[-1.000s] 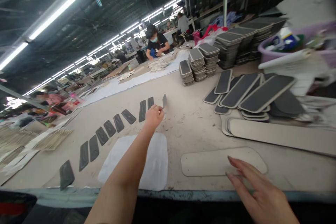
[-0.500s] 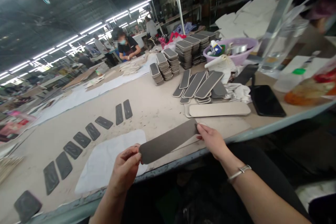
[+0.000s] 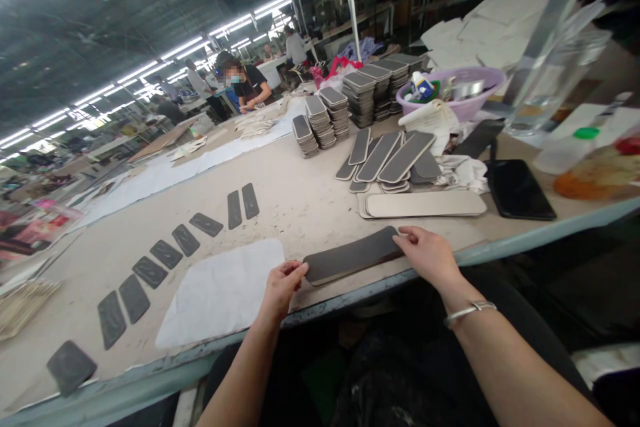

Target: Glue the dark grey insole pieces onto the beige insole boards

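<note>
A long dark grey strip with rounded ends [image 3: 353,255] is at the front edge of the table, held at both ends. My left hand [image 3: 284,285] pinches its left end between thumb and fingers. At the other end, my right hand [image 3: 430,255] grips the far corner with thumb and fingertips. A pale edge shows under the strip's lower side. Just beyond lie several long beige strips [image 3: 425,205], stacked flat. A white sheet [image 3: 220,290] lies left of my left hand.
Several small dark pieces [image 3: 167,253] lie in a row on the left. Pale-edged grey pieces [image 3: 383,157] form a loose pile, with neat stacks [image 3: 320,121] behind. A purple basin [image 3: 480,105], black phone [image 3: 521,188] and clear jug [image 3: 537,93] stand right. A person [image 3: 245,83] works opposite.
Both hands have lowered the dark strip toward the table's front edge and shifted it rightward. It was held tilted in the air before. The view has moved slightly.
</note>
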A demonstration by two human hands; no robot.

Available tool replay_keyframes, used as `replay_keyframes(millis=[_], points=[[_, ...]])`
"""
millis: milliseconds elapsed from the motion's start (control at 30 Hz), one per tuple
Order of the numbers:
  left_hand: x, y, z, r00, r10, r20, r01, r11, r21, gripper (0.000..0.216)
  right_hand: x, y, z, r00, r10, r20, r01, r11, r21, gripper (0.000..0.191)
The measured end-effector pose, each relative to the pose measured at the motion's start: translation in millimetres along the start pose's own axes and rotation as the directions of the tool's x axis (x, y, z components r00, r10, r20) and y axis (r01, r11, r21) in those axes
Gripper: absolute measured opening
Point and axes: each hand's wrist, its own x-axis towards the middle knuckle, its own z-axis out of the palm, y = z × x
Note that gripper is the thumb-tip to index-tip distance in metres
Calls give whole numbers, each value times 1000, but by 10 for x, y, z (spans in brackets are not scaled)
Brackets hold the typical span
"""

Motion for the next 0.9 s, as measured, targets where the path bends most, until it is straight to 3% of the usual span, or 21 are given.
replay_keyframes(millis=[167, 367, 600, 900], points=[[164, -129, 13, 997, 83, 6, -81, 945, 316, 28, 59, 45, 46, 999, 50, -11, -51, 987, -154, 23], [256, -229, 8, 984, 168, 63, -165, 709, 685, 28, 93, 55, 72, 998, 56, 10, -51, 959, -279, 19], [207, -175, 58, 994, 110, 23, -87, 628, 773, 29, 108, 61, 69, 998, 35, 45, -17, 932, -363, 20], [203, -121, 72, 998, 63, 25, -59, 615, 786, 28, 131, 18, 68, 992, 101, 80, -53, 886, -460, 23]])
